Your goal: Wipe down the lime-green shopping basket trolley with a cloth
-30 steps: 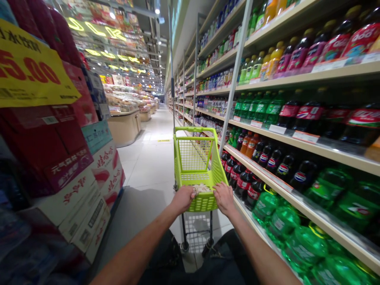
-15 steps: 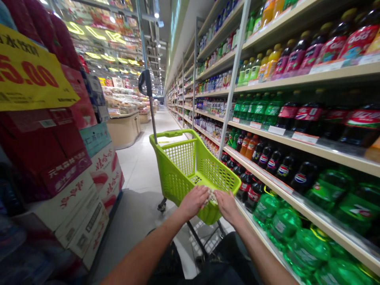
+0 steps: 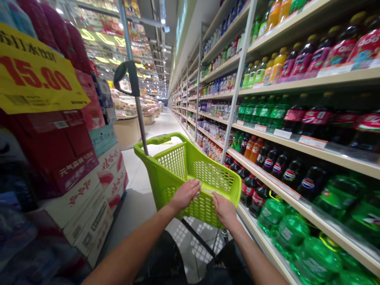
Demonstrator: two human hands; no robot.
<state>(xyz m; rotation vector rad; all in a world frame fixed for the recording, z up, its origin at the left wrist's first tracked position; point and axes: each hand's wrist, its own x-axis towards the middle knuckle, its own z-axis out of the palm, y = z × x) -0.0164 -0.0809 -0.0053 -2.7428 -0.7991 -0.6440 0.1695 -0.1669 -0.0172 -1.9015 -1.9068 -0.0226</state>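
A lime-green plastic shopping cart [image 3: 175, 174] stands turned sideways in a supermarket aisle, its near rim right in front of me. My left hand [image 3: 185, 194] lies over that rim with its fingers curled, pressing a whitish cloth [image 3: 198, 192] against the plastic. My right hand [image 3: 223, 209] grips the rim just to the right, fingers closed round the edge. The cart's grey pull-handle pole [image 3: 135, 91] rises from its far left corner.
Shelves of soft-drink bottles [image 3: 291, 174] run along the right, green bottles [image 3: 297, 233] lowest. Stacked red and white cartons [image 3: 77, 174] with a yellow price sign [image 3: 35, 79] stand on the left. The tiled aisle floor [image 3: 142, 206] stretches ahead towards distant counters.
The cart has swung round from facing straight ahead to lying sideways, its handle pole moving left. Both hands have stayed on the near rim, the left with the cloth.
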